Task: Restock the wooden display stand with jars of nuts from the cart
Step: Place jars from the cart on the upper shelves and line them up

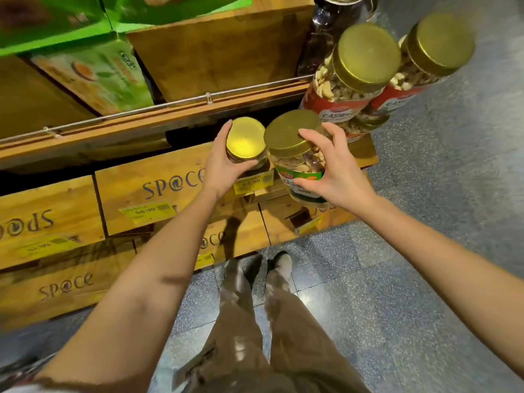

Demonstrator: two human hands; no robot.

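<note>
1. Jar of cashews, clear plastic with a gold screw lid and a green label [300, 165], is held in the right hand [334, 171]. The fingers and thumb curl round its side just below the lid, and it tilts toward the person.
2. Just left of that hand, the left hand [224, 165] wraps round a second gold-lidded clear jar [246, 141].
3. Both jars are over the front edge of the lettered wooden display stand [158, 188]; whether either rests on it cannot be told.
4. A yellow price tag [253, 181] sits just below the left thumb.
5. Beyond the right hand stand two red-labelled cashew jars [365, 55].
6. Beyond the left hand lie green cartons [93, 72].
</note>
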